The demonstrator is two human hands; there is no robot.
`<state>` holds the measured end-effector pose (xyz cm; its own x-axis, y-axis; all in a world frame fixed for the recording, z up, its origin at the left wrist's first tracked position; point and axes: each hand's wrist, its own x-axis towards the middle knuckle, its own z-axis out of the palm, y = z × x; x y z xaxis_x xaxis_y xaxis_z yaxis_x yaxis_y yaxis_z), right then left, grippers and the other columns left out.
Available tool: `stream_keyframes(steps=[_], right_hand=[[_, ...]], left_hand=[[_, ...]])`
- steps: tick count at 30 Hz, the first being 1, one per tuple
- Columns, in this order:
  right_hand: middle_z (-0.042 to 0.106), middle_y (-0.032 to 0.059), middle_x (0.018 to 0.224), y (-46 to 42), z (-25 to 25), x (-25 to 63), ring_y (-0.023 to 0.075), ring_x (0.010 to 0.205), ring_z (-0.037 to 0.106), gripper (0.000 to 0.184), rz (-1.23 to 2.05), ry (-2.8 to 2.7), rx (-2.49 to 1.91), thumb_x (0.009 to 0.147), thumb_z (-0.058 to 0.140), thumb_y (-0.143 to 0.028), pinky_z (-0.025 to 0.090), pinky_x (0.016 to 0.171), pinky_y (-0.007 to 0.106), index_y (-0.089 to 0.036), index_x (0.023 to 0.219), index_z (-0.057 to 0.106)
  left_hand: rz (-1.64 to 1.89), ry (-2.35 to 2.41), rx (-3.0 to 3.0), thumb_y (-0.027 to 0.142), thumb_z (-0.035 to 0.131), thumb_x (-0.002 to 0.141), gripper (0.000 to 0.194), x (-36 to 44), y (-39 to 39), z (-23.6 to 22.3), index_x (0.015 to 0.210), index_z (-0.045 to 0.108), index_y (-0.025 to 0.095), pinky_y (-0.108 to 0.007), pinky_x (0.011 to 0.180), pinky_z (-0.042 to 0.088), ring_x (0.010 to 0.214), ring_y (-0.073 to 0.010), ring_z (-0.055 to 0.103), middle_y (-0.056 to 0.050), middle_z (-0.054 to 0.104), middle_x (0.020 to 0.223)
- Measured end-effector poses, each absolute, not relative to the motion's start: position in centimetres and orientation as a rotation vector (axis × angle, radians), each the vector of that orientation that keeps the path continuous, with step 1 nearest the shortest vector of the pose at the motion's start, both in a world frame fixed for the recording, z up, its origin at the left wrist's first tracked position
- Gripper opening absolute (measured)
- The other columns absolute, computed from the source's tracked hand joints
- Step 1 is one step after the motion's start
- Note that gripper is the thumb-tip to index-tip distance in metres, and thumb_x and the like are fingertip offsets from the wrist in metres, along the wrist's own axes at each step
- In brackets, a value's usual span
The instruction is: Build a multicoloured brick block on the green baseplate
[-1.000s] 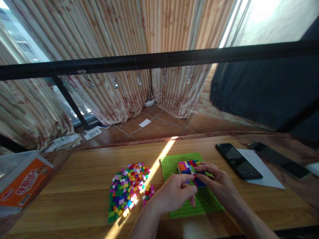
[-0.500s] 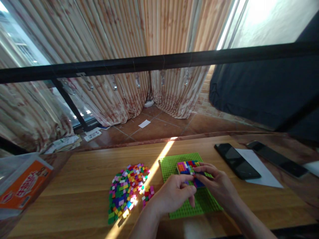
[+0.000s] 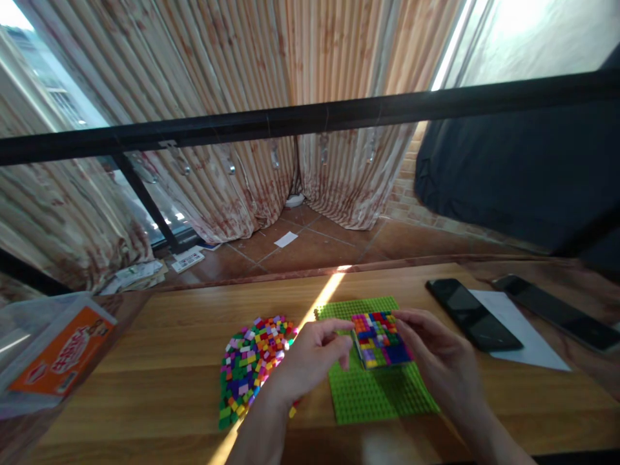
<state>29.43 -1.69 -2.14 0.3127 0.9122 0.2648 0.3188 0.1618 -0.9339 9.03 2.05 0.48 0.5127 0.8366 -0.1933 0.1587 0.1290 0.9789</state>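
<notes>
A block of multicoloured small bricks [image 3: 380, 339] sits on the far half of a green studded baseplate [image 3: 372, 395] on the wooden table. My left hand [image 3: 310, 360] reaches in from the left, thumb and forefinger closed against the block's left edge. My right hand [image 3: 438, 355] curls round the block's right side, its fingertips on the far right corner. The block's top face shows fully between the two hands. A flat heap of loose coloured bricks [image 3: 252, 368] lies just left of my left hand.
Two dark phones [image 3: 472, 314] [image 3: 562, 313] and a white sheet [image 3: 530, 336] lie at the right. A clear bag with an orange label [image 3: 53, 356] rests at the left table edge. A black rail [image 3: 310, 119] crosses above; curtains and tiled floor lie beyond.
Both hands have drawn apart from over the block to its two sides, uncovering its top. The view has shifted a little to the left.
</notes>
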Motion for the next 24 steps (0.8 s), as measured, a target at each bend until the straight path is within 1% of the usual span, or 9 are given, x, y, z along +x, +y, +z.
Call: stream_keyframes(steps=[2, 5, 7, 10, 14, 16, 20, 24], right_hand=[[0.067, 0.0047, 0.095, -2.2, -1.8, 28.1, 0.0194, 0.086, 0.063, 0.016, 0.616, -1.347, -1.370, 0.083, 0.059, -0.035, 0.052, 0.075, 0.032, -0.025, 0.092, 0.066], [0.068, 0.0034, 0.093, -2.9, -1.5, 25.8, 0.0190, 0.087, 0.063, 0.013, 0.618, -1.570, -1.349, 0.086, 0.054, -0.032, 0.051, 0.077, 0.031, -0.026, 0.091, 0.065], [0.068, 0.0037, 0.092, -3.1, -1.6, 24.4, 0.0187, 0.086, 0.064, 0.015, 0.636, -1.711, -1.343, 0.088, 0.051, -0.029, 0.051, 0.078, 0.031, -0.026, 0.091, 0.065], [0.067, 0.0047, 0.093, -3.2, -2.1, 22.7, 0.0178, 0.082, 0.064, 0.018, 0.661, -1.862, -1.326, 0.089, 0.048, -0.022, 0.051, 0.075, 0.030, -0.025, 0.095, 0.065], [0.066, 0.0052, 0.098, -3.2, -3.1, 21.1, 0.0177, 0.087, 0.063, 0.024, 0.665, -2.022, -1.283, 0.087, 0.047, -0.016, 0.051, 0.076, 0.029, -0.025, 0.100, 0.066], [0.065, 0.0043, 0.096, -3.4, -3.4, 20.4, 0.0178, 0.087, 0.062, 0.020, 0.676, -2.075, -1.318, 0.086, 0.049, -0.017, 0.050, 0.077, 0.030, -0.025, 0.095, 0.066], [0.064, 0.0026, 0.088, -3.9, -3.5, 19.2, 0.0198, 0.082, 0.061, 0.004, 0.665, -2.137, -1.499, 0.081, 0.060, -0.023, 0.049, 0.072, 0.033, -0.024, 0.082, 0.064], [0.063, 0.0021, 0.086, -4.0, -3.7, 18.4, 0.0206, 0.082, 0.060, 0.001, 0.624, -2.173, -1.555, 0.078, 0.064, -0.023, 0.047, 0.071, 0.033, -0.024, 0.080, 0.064]], left_hand=[[0.709, 1.034, 1.340, 0.033, 0.056, 0.080, 0.037, 8.2, 2.3, 0.7, 0.110, 0.062, 0.011, -0.021, 0.055, 0.032, 0.054, -0.0082, 0.044, 0.003, 0.057, 0.058], [0.838, 1.121, 1.250, 0.032, 0.056, 0.079, 0.033, 7.5, 2.8, 0.8, 0.104, 0.062, 0.011, -0.020, 0.050, 0.028, 0.048, -0.0068, 0.037, 0.005, 0.052, 0.055], [0.900, 1.159, 1.203, 0.031, 0.056, 0.078, 0.032, 7.2, 3.1, 0.6, 0.103, 0.062, 0.012, -0.020, 0.048, 0.025, 0.048, -0.0066, 0.035, 0.006, 0.051, 0.055], [0.966, 1.183, 1.178, 0.033, 0.056, 0.077, 0.030, 6.9, 3.3, 0.4, 0.099, 0.063, 0.013, -0.019, 0.048, 0.025, 0.049, -0.0067, 0.035, 0.005, 0.051, 0.056], [1.009, 1.178, 1.160, 0.034, 0.057, 0.077, 0.028, 6.7, 3.4, 0.3, 0.095, 0.065, 0.014, -0.019, 0.047, 0.024, 0.048, -0.0061, 0.034, 0.005, 0.053, 0.057], [1.007, 1.183, 1.155, 0.033, 0.056, 0.078, 0.028, 6.7, 3.4, 0.3, 0.096, 0.065, 0.014, -0.019, 0.046, 0.024, 0.047, -0.0059, 0.034, 0.004, 0.054, 0.058], [1.018, 1.190, 1.146, 0.030, 0.055, 0.078, 0.024, 6.7, 3.4, 0.1, 0.092, 0.065, 0.014, -0.020, 0.047, 0.027, 0.046, -0.0064, 0.036, 0.003, 0.055, 0.056], [1.030, 1.189, 1.134, 0.029, 0.056, 0.076, 0.022, 6.7, 3.5, -0.2, 0.091, 0.066, 0.015, -0.020, 0.049, 0.030, 0.047, -0.0071, 0.039, 0.004, 0.055, 0.055]])
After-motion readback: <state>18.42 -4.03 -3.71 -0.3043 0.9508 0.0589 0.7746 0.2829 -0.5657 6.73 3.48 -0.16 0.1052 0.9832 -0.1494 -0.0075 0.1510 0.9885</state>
